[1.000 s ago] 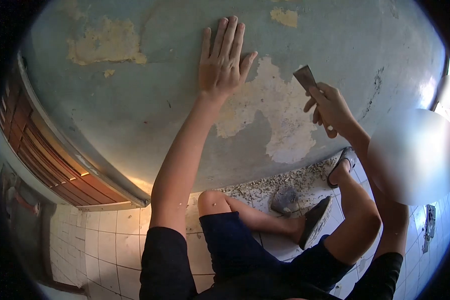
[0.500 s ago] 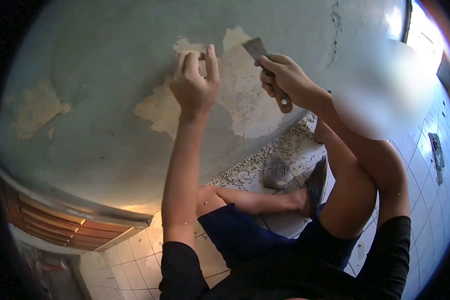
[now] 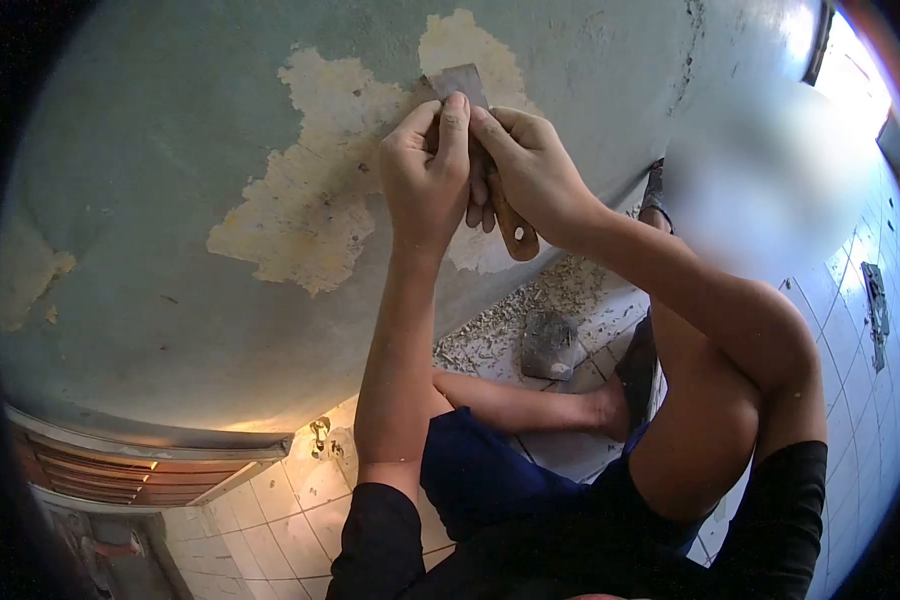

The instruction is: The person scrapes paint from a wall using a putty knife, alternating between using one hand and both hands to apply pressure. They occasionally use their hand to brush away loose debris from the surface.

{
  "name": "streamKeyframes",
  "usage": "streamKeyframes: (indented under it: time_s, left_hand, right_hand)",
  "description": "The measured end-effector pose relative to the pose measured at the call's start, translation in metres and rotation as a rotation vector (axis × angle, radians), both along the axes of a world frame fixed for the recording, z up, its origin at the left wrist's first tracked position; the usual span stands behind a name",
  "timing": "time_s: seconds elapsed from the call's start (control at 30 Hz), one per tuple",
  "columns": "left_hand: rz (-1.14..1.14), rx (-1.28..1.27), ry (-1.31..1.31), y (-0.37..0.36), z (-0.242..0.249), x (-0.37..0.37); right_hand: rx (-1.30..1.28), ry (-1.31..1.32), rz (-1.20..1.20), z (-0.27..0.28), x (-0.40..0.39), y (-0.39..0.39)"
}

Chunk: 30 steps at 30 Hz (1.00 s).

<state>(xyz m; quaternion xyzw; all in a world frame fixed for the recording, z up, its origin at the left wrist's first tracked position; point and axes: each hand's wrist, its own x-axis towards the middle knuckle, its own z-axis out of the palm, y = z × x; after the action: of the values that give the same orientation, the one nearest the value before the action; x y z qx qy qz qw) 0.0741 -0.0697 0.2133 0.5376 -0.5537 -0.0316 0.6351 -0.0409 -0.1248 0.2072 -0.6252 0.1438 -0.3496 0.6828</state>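
Note:
A metal scraper (image 3: 462, 84) with a wooden handle is pressed against the blue-grey wall (image 3: 170, 180), its blade at the top edge of a patch where the paint is gone and pale plaster (image 3: 310, 200) shows. My right hand (image 3: 535, 170) grips the handle. My left hand (image 3: 428, 170) is closed beside it, with its fingers on the blade's shaft. Both arms reach up from my black sleeves.
I sit on a white tiled floor (image 3: 300, 500) with my legs bent. Paint flakes (image 3: 530, 310) lie along the foot of the wall, with a grey stone (image 3: 548, 345) among them. A wooden louvred door (image 3: 120, 470) is at the lower left.
My left hand left the wall and came over to join the right hand on the scraper. The blade went from hovering near the wall to pressing against the paint edge.

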Motion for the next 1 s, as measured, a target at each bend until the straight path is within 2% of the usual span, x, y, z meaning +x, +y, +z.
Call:
streamKeyframes:
  time_s: [0.17,0.27,0.43,0.63,0.8,1.0]
  left_hand:
    - [0.066,-0.056,0.151,-0.002,-0.014,-0.008]
    - [0.101,-0.12,0.154,-0.003,-0.017,-0.015]
    - [0.138,-0.086,0.1,0.001,-0.012,-0.011]
    - [0.112,-0.153,0.023,-0.005,0.008,-0.001]
    - [0.163,-0.115,0.037,0.001,-0.008,-0.011]
    - [0.119,-0.089,0.129,0.0,-0.01,-0.01]
  right_hand:
    - [0.0,0.017,-0.007,0.002,-0.004,0.003]
    - [0.011,0.006,-0.031,-0.001,-0.003,0.005]
    - [0.019,0.026,-0.033,0.003,0.001,0.007]
    - [-0.049,-0.077,-0.093,0.019,0.005,0.009]
    - [0.001,0.053,-0.104,0.006,0.001,0.013]
    - [0.027,0.017,-0.098,0.005,0.0,0.013]
